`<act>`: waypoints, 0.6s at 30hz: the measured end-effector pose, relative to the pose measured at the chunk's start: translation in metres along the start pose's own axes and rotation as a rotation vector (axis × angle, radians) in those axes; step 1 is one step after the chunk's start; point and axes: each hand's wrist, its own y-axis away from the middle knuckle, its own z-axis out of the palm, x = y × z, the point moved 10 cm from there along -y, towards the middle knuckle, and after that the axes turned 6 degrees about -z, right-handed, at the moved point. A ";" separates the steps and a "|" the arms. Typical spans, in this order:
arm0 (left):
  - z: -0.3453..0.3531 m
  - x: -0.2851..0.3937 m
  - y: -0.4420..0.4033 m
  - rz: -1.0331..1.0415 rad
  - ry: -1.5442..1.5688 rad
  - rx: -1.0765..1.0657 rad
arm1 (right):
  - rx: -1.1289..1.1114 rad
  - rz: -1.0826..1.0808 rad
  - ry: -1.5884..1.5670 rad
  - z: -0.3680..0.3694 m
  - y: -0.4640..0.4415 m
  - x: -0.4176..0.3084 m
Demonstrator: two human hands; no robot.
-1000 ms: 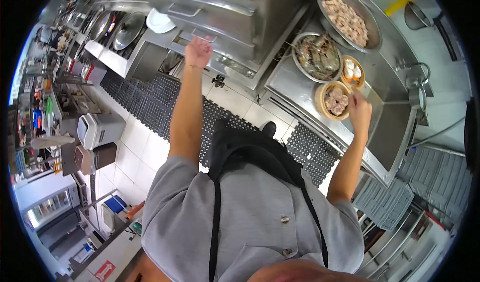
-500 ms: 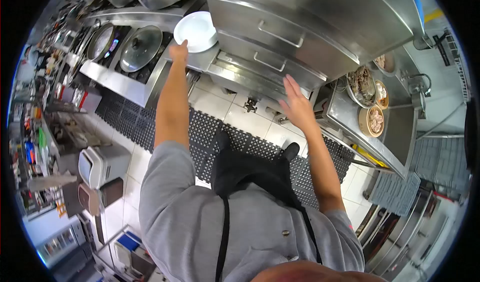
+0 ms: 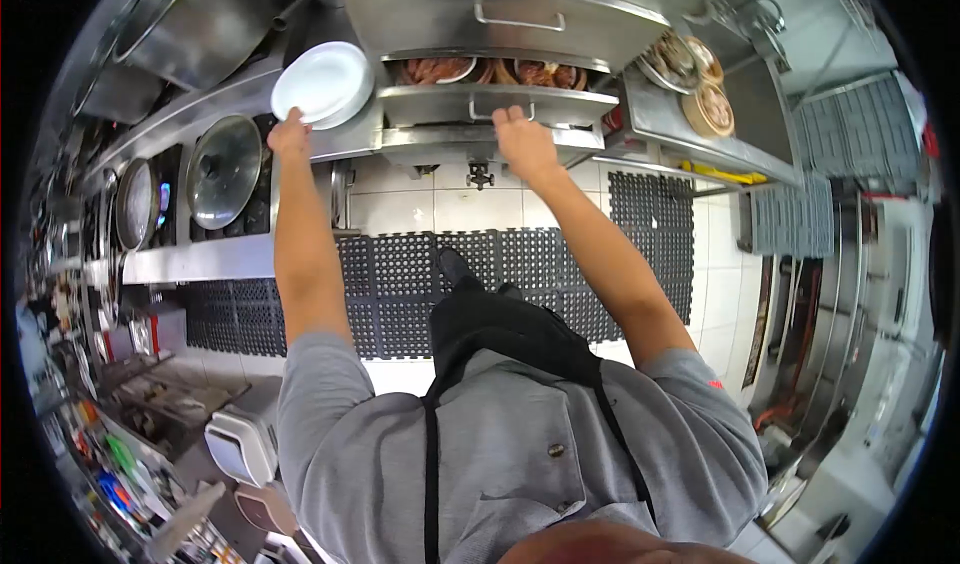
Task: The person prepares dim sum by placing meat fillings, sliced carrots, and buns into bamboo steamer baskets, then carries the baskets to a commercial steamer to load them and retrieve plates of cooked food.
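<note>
steel surrounds me, and the lower drawer (image 3: 410, 109) in front of me stands partly pulled out, its handle (image 3: 481, 117) just at the fingertips of my right grip (image 3: 527, 147). those fingers are bunched close together and point forward at the bar; whether they are hooked around it or only resting there, i cannot tell. through the gap above the drawer front i see reddish-brown meat (image 3: 432, 70) on the left side and more of it on the right, both lying in dishes inside. above that, another drawer (image 3: 420, 19) sits closed.

my left grip (image 3: 289, 138) is at the near edge of the stacked white dishes (image 3: 325, 82), thumb up by the rim. i cannot tell whether it is pinching that rim or merely beside it. the dishes rest on the narrow steel desk (image 3: 362, 136) between the drawers and the stove, where a pan under a glass lid (image 3: 226, 179) sits on the side nearer to me.

on the right, past the drawers, a metal bowl of shrimp (image 3: 668, 60) and two bamboo steamers (image 3: 709, 111) stand close together on another steel desk (image 3: 660, 119). black matting (image 3: 390, 309) lies on the tiles beneath me.
</note>
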 end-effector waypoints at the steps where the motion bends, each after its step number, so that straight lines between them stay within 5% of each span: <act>1: -0.001 0.014 0.018 0.075 0.187 -0.017 | 0.002 0.024 0.004 -0.002 0.012 -0.003; 8: -0.043 0.016 0.029 0.182 0.526 -0.105 | 0.091 -0.146 0.021 -0.019 0.108 -0.055; 14: -0.157 0.022 0.117 0.350 0.368 0.130 | 0.046 -0.170 -0.083 -0.022 0.184 -0.088; 18: -0.245 -0.013 0.131 0.397 0.308 0.051 | 0.070 -0.163 -0.100 -0.023 0.209 -0.096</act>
